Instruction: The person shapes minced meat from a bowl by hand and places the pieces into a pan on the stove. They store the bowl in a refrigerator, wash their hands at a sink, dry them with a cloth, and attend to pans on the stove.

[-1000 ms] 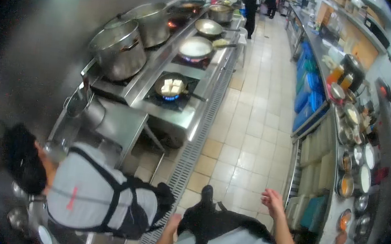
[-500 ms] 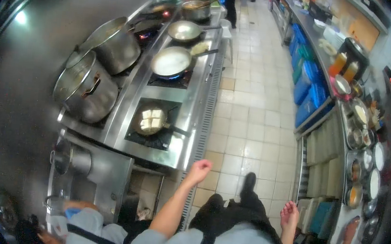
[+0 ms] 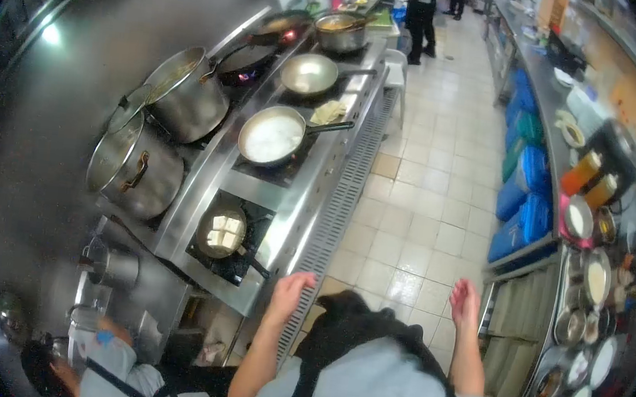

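My left hand (image 3: 292,295) hangs in the air beside the front edge of the stove, holding nothing, its fingers loosely bent. The pan nearest to it is a small frying pan (image 3: 208,243) with white blocks (image 3: 226,232) in it, its handle pointing towards that hand. My right hand (image 3: 465,302) is raised over the aisle near the right-hand counter, empty, fingers slightly curled and apart. Farther up the stove, a frying pan (image 3: 249,149) holds white foamy liquid (image 3: 275,137). Neither hand touches anything.
Two large stockpots (image 3: 151,181) stand at the stove's back left. A co-worker (image 3: 120,383) is close on my left; another person (image 3: 421,15) stands far up the aisle. Blue bins (image 3: 520,229) line the right side below a counter with bowls and sauce bottles (image 3: 583,172).
My view has turned, and the stove and counter have shifted. My right hand has risen, and my left hand sits slightly lower and farther left in view. The co-worker on my left has shifted slightly.
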`<action>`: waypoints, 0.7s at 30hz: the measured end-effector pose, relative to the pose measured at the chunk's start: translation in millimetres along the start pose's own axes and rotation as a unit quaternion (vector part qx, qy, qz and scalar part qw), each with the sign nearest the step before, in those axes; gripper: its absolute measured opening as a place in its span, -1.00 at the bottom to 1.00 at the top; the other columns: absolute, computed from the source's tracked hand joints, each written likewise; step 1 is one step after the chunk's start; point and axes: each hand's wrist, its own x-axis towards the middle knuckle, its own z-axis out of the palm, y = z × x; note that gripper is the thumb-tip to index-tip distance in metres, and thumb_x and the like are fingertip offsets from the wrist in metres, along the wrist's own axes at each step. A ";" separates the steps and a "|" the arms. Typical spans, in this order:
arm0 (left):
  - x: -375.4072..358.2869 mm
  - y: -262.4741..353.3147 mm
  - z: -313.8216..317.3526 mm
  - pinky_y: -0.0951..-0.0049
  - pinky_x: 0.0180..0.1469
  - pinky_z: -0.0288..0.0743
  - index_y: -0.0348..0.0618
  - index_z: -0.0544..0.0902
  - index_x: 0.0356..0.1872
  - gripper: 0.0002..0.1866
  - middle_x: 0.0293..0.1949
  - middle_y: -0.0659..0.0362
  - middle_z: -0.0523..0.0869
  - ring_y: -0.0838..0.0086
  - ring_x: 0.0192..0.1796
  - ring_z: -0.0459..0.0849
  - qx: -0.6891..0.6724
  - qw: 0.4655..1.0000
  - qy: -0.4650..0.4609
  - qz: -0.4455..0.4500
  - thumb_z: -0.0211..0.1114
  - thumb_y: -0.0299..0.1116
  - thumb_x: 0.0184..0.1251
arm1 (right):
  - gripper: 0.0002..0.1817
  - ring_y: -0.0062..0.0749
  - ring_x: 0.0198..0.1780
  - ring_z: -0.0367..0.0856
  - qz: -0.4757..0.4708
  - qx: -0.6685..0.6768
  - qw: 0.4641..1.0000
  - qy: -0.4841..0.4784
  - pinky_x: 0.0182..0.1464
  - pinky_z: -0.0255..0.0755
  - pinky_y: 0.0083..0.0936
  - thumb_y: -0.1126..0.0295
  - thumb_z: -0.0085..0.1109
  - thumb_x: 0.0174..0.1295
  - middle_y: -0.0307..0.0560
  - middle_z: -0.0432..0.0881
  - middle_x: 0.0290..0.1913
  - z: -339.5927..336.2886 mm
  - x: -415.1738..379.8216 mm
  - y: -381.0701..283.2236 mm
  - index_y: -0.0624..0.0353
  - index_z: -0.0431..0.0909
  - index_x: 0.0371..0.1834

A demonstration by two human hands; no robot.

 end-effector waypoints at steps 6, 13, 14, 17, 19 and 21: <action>67.8 61.6 42.7 0.48 0.19 0.48 -0.38 0.71 -0.07 -0.78 0.04 0.02 0.72 0.38 0.14 0.65 0.050 0.988 0.131 0.065 0.22 -0.50 0.37 | -0.61 -0.57 -0.30 0.55 -0.031 -0.129 0.986 -0.103 -0.26 0.51 -0.60 0.10 0.14 0.44 -0.23 0.61 -0.17 131.8 90.3 -62.3 0.13 0.51 0.14; 213.6 130.9 45.6 0.36 0.33 0.40 -0.40 0.52 0.26 -0.59 0.21 -0.06 0.62 0.31 0.27 0.57 0.164 0.973 0.103 0.124 0.03 -0.54 0.42 | -0.67 -0.48 -0.21 0.62 0.075 -0.271 0.954 -0.103 -0.18 0.57 -0.47 0.20 0.08 0.43 -0.14 0.64 -0.13 157.7 167.7 -38.2 0.19 0.55 0.08; 235.8 156.2 57.6 0.35 0.37 0.37 -0.39 0.42 0.34 -0.50 0.28 -0.05 0.54 0.28 0.32 0.52 0.141 0.974 0.087 0.153 -0.06 -0.64 0.36 | -0.58 -0.40 -0.15 0.66 0.083 -0.289 0.948 -0.104 -0.12 0.59 -0.43 0.14 0.13 0.44 -0.09 0.67 -0.05 152.8 180.7 -42.2 0.22 0.52 0.19; 329.4 166.0 49.1 0.34 0.40 0.35 -0.38 0.40 0.36 -0.48 0.31 -0.03 0.51 0.29 0.32 0.52 0.131 0.975 0.050 0.170 -0.04 -0.66 0.35 | -0.58 -0.41 -0.14 0.66 0.028 -0.346 0.937 -0.035 -0.13 0.59 -0.45 0.14 0.14 0.43 -0.11 0.67 -0.06 144.4 210.1 -75.9 0.21 0.53 0.18; 386.7 194.2 68.4 0.38 0.34 0.39 -0.39 0.45 0.32 -0.53 0.26 -0.04 0.57 0.30 0.27 0.57 0.143 0.973 0.045 0.177 0.01 -0.61 0.38 | -0.62 -0.45 -0.17 0.65 0.003 -0.306 0.951 0.044 -0.16 0.58 -0.46 0.16 0.13 0.43 -0.12 0.67 -0.08 144.5 227.3 -112.5 0.19 0.54 0.14; 440.3 219.9 79.6 0.39 0.27 0.43 -0.39 0.51 0.25 -0.59 0.15 -0.06 0.65 0.31 0.20 0.62 0.287 0.947 -0.028 0.140 0.08 -0.54 0.40 | -0.64 -0.46 -0.19 0.65 -0.016 -0.286 0.955 0.081 -0.17 0.57 -0.46 0.17 0.12 0.43 -0.12 0.67 -0.09 140.6 238.1 -133.4 0.19 0.54 0.12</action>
